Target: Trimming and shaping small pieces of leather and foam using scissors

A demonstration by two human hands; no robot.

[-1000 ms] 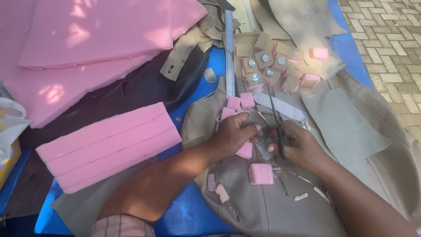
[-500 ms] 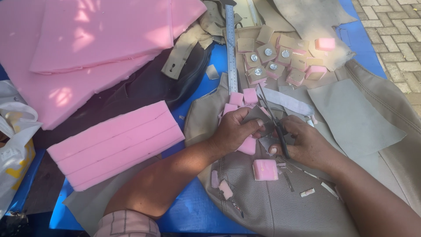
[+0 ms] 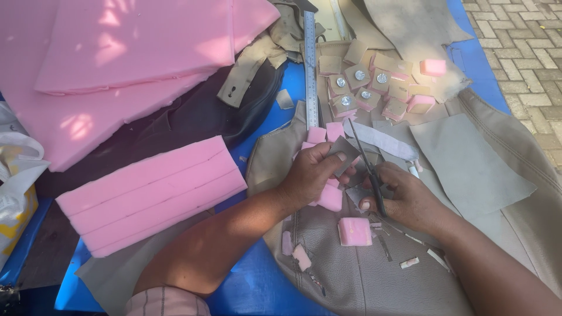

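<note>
**A:** What has changed over the last second?

**B:** Not much. The left hand (image 3: 310,175) keeps its grip on the small beige leatherette square (image 3: 344,151) and still has a pink foam cube (image 3: 329,198) tucked under the palm. The right hand (image 3: 410,199) stays closed around the scissors (image 3: 366,164). The square has turned slightly between the fingers and the blades have shifted along its edge. My read: trimming is mid-way, not finished.

**A:** Scissors orientation?

**B:** The long axis runs roughly 11 to 5 o'clock. The tips point toward 11, at the steel ruler (image 3: 311,70); the handles sit at 5, inside the right hand. The blades look nearly closed, though I cannot tell exactly.

**A:** Where is the square?

**B:** Centre of view, just left of the blades and touching them, held above the beige leatherette sheet (image 3: 363,281).

**A:** Surroundings?

**B:** A loose pink foam block (image 3: 354,231) lies at 6 o'clock from the hands, on the sheet. A pile of finished covered squares with metal buttons (image 3: 363,82) sits at 12. A scored pink foam slab (image 3: 152,196) is at 9, well apart. Blue tarp (image 3: 257,287) underneath it all.
</note>
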